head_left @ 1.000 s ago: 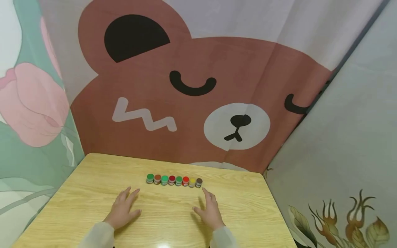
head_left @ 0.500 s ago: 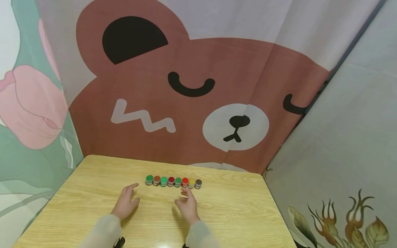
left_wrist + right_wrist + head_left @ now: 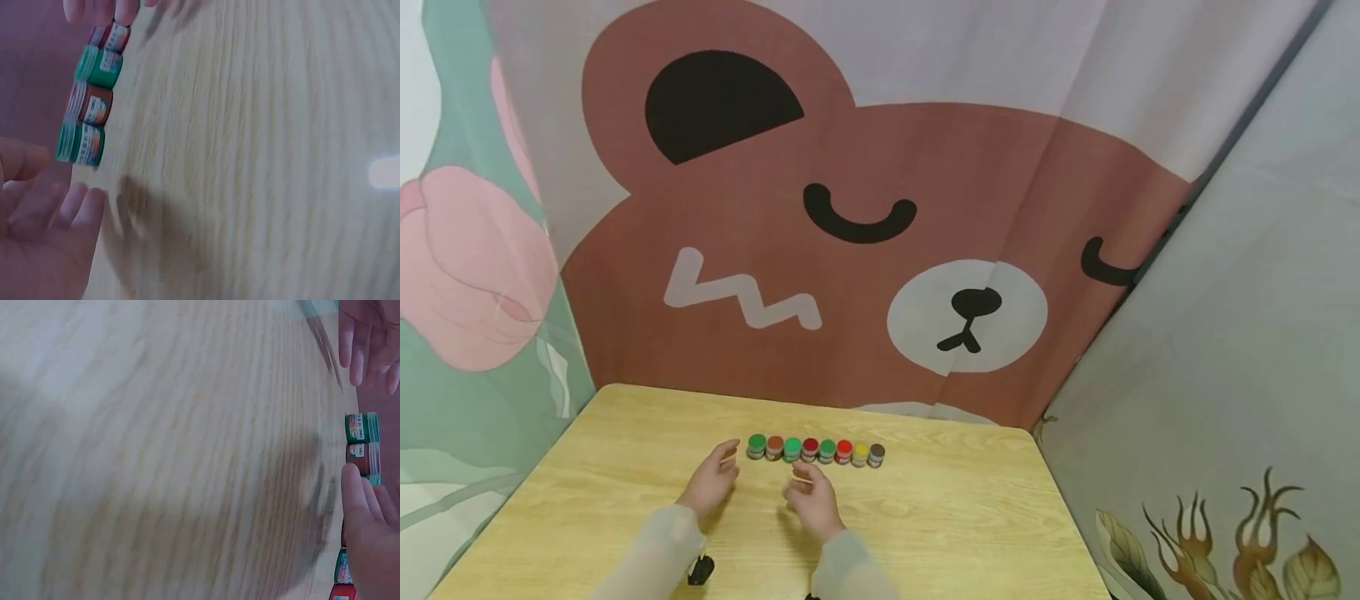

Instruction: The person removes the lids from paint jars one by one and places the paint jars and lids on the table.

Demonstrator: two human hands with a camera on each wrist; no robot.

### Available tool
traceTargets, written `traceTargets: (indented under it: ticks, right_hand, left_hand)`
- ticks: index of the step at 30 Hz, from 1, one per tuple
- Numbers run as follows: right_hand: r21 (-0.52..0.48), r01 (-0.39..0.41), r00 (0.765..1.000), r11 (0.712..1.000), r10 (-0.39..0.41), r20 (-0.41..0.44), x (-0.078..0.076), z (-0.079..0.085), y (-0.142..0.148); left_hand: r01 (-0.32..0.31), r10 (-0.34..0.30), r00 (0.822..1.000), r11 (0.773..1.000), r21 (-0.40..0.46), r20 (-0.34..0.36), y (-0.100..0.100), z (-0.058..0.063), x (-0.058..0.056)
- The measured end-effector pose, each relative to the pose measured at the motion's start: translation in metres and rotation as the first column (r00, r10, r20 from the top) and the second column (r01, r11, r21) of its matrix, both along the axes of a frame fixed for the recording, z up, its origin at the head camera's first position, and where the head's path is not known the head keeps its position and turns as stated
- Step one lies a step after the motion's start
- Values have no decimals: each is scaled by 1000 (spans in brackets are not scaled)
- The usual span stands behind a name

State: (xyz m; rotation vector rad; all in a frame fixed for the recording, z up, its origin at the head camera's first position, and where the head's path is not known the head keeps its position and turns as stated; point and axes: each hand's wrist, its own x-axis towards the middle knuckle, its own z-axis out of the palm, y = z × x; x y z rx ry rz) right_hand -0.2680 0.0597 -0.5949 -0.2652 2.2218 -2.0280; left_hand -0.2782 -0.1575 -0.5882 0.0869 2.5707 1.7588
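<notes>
A row of several small paint jars with coloured lids stands on the wooden table; a green-lidded jar [image 3: 757, 446] is at its left end and a dark grey-brown one [image 3: 876, 455] at its right. Beside the left end, my left hand [image 3: 709, 485] hovers with fingers loosely bent and nothing in them. My right hand [image 3: 816, 503] is in front of the row, its fingertips near the teal jar [image 3: 792, 450] and the dark red jar [image 3: 809, 450], also holding nothing. In the right wrist view, the right hand [image 3: 372, 531] hides some middle jars.
The light wooden table [image 3: 955, 517] ends at a curtain [image 3: 737, 358] with a bear print behind the jars. Printed cloth hangs along the left side, and a pale wall cloth [image 3: 1210, 350] borders the right.
My right hand has swept left along the front of the row, from its right end to the teal and dark red jars. The left hand has shifted slightly right, its fingers more bent.
</notes>
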Motion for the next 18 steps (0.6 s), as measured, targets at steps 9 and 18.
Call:
traceTargets:
  ticks: [9,18]
  right_hand:
    - [-22,-53,996,998,55,67,-10,-1,-20]
    - [-89,-153,978,984,164,130,-18,5,-42]
  left_hand:
    - [59,-58,998,997,-44,35,-6,1,-11]
    - [16,-24,994,997,73,106,1,0,-23]
